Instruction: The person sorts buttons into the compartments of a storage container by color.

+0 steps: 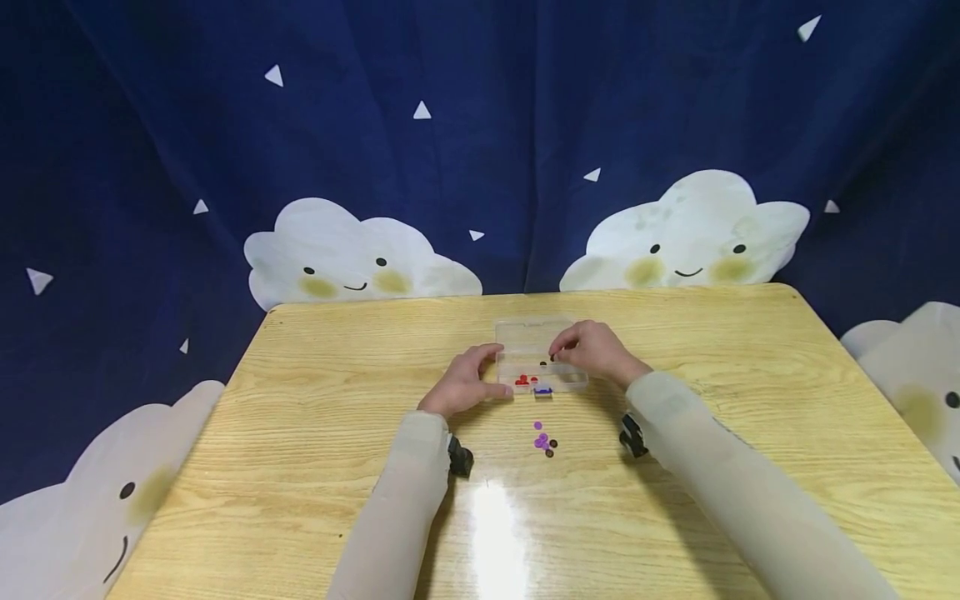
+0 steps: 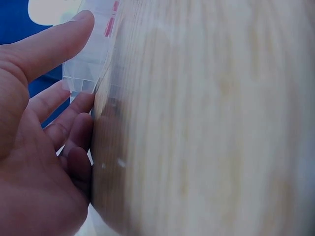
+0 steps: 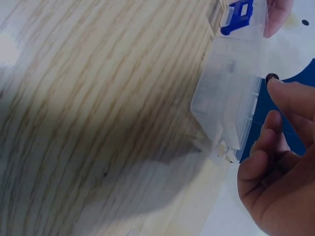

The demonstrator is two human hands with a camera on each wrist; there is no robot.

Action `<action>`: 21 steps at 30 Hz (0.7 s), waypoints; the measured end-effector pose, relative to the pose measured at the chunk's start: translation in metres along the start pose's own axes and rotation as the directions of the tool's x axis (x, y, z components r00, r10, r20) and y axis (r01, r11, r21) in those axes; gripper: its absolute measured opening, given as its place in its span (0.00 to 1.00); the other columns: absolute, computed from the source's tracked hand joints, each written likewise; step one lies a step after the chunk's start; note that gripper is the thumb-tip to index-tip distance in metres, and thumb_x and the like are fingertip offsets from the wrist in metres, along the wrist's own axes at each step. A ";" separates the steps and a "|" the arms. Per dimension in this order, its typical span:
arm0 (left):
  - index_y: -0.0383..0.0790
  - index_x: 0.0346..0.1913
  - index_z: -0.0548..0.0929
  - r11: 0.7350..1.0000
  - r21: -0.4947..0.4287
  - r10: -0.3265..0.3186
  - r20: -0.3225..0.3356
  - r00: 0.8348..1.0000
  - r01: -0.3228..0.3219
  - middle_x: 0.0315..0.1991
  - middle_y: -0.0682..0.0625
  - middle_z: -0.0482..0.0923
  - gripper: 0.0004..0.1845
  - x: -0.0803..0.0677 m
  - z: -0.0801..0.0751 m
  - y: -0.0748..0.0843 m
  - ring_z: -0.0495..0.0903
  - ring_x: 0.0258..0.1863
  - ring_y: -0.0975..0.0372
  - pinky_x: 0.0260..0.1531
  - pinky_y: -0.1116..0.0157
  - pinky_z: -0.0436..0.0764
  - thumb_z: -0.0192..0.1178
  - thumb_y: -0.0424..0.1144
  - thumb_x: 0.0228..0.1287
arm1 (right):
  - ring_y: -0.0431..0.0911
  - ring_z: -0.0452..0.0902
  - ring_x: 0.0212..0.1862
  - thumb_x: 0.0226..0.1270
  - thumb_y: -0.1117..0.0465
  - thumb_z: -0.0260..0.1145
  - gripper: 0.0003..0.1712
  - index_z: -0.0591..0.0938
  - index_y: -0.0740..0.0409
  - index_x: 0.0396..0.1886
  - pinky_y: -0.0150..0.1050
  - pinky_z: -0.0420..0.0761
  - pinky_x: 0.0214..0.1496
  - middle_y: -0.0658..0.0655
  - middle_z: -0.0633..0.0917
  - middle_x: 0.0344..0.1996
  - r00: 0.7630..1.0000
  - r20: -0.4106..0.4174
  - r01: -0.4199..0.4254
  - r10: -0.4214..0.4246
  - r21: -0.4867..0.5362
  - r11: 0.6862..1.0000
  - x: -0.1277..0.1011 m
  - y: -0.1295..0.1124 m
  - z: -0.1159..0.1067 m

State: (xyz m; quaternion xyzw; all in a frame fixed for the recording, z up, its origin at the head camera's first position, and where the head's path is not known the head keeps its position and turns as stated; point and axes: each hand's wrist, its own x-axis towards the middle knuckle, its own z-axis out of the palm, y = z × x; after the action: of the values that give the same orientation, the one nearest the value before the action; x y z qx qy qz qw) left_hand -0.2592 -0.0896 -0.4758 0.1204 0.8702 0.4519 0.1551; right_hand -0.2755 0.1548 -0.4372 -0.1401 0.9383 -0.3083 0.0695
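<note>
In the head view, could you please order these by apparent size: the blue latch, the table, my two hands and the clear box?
1. Table
2. Clear box
3. Left hand and right hand: too alike to rank
4. Blue latch

Both cream-sleeved arms (image 1: 401, 517) reach forward, the bare left hand (image 1: 463, 383) thumb-wide, the bare right hand (image 1: 597, 350) pinching.

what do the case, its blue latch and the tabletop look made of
Case: likely clear, slightly cloudy plastic; things show through its walls. Blue latch: probably moulded plastic, opaque and evenly coloured. Tabletop: wood or wood-look laminate, by its grain; the bright reflection suggests a smooth, shiny coat.
</note>
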 end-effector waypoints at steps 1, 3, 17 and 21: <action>0.48 0.74 0.66 1.000 0.000 0.000 0.000 1.000 0.000 0.70 0.43 0.68 0.43 0.000 0.000 0.000 0.69 0.64 0.51 0.67 0.51 0.69 0.74 0.41 0.55 | 0.52 0.80 0.48 0.65 0.67 0.64 0.08 0.90 0.57 0.36 0.49 0.77 0.53 0.59 0.90 0.44 1.000 0.002 -0.001 0.001 0.000 1.000 0.000 0.000 0.000; 0.48 0.74 0.66 1.000 0.003 0.002 0.001 1.000 -0.002 0.70 0.43 0.68 0.43 0.001 0.001 -0.001 0.69 0.64 0.51 0.68 0.51 0.69 0.74 0.41 0.55 | 0.53 0.80 0.49 0.65 0.67 0.64 0.08 0.90 0.57 0.36 0.49 0.77 0.54 0.59 0.90 0.44 1.000 0.005 -0.004 0.004 0.004 1.000 0.000 0.001 0.001; 0.48 0.74 0.67 1.000 0.014 0.001 -0.009 1.000 -0.001 0.68 0.44 0.70 0.43 0.001 0.000 0.000 0.69 0.59 0.52 0.66 0.52 0.69 0.74 0.41 0.55 | 0.55 0.80 0.51 0.65 0.67 0.64 0.08 0.90 0.58 0.35 0.53 0.75 0.61 0.59 0.90 0.42 1.000 0.008 -0.010 0.010 0.000 1.000 0.002 0.001 0.004; 0.48 0.74 0.67 1.000 0.016 -0.003 -0.008 1.000 0.003 0.68 0.44 0.70 0.43 0.001 0.000 0.000 0.69 0.60 0.52 0.66 0.52 0.69 0.74 0.41 0.55 | 0.55 0.80 0.51 0.65 0.67 0.64 0.09 0.90 0.58 0.35 0.52 0.76 0.59 0.59 0.90 0.42 1.000 0.005 -0.008 0.008 -0.010 1.000 0.002 0.001 0.004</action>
State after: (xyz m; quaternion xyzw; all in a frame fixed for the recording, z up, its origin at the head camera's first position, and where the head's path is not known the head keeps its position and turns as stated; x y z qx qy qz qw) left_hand -0.2598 -0.0894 -0.4758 0.1185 0.8746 0.4452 0.1513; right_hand -0.2766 0.1530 -0.4415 -0.1375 0.9402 -0.3032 0.0727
